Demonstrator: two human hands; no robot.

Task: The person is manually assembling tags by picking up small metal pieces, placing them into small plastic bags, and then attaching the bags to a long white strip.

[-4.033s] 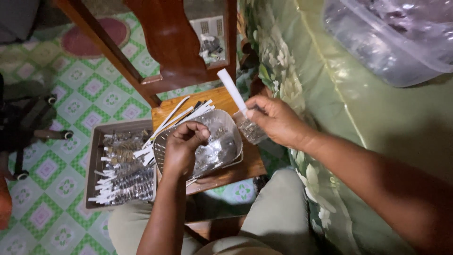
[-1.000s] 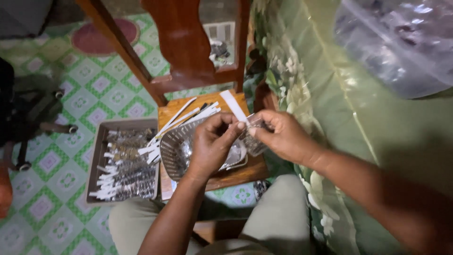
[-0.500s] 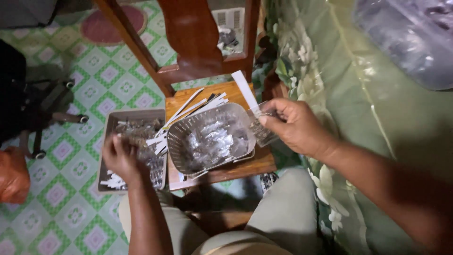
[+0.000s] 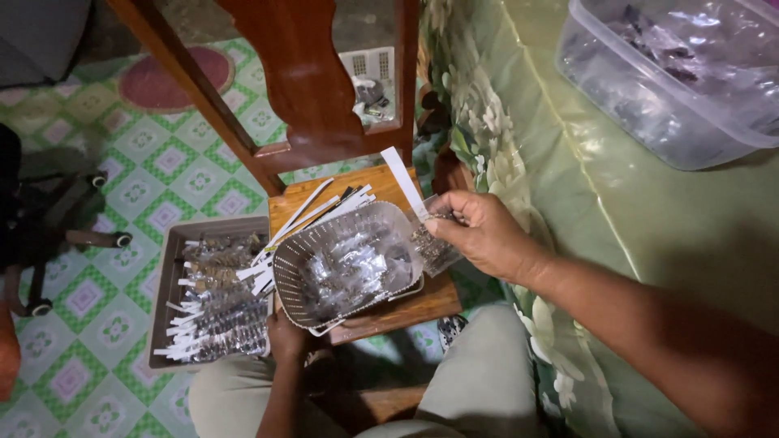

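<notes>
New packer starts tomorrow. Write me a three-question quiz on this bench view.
1. True or false: the right hand holds a small clear packet with a white strip over the edge of the perforated basket.
2. Where is the left hand? A) inside the basket B) at the basket's near edge, by the grey tray C) on the clear tub
3. What fills the grey tray on the person's left?

Key:
1. True.
2. B.
3. Rows of small packets with white strips.
</notes>
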